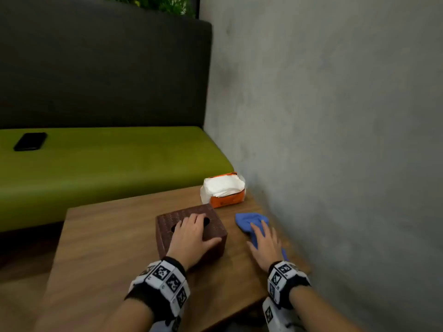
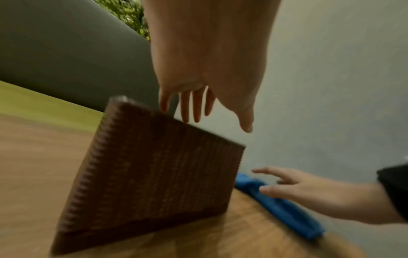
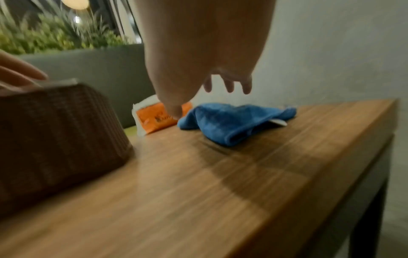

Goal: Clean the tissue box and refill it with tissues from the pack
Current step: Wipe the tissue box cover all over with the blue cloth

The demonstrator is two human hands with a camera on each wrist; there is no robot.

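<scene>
A brown woven tissue box [image 1: 215,230] [image 2: 154,171] [image 3: 55,131] stands on the wooden table [image 1: 107,236], its oval slot facing up. My left hand [image 1: 191,236] [image 2: 194,108] is spread over its top with straight fingers, thumb near the box's right edge. A crumpled blue cloth [image 1: 249,220] [image 2: 282,209] [image 3: 232,120] lies right of the box. My right hand [image 1: 263,243] [image 3: 198,78] [image 2: 298,188] hovers just above the cloth, fingers spread, holding nothing. The orange and white tissue pack [image 1: 223,190] [image 3: 152,117] sits at the table's far right corner.
A grey wall [image 1: 335,116] runs close along the table's right edge. Behind the table is a green bench seat [image 1: 107,164] with a dark backrest; a black phone [image 1: 30,141] lies on it at the far left. The table's left half [image 3: 220,192] is bare wood.
</scene>
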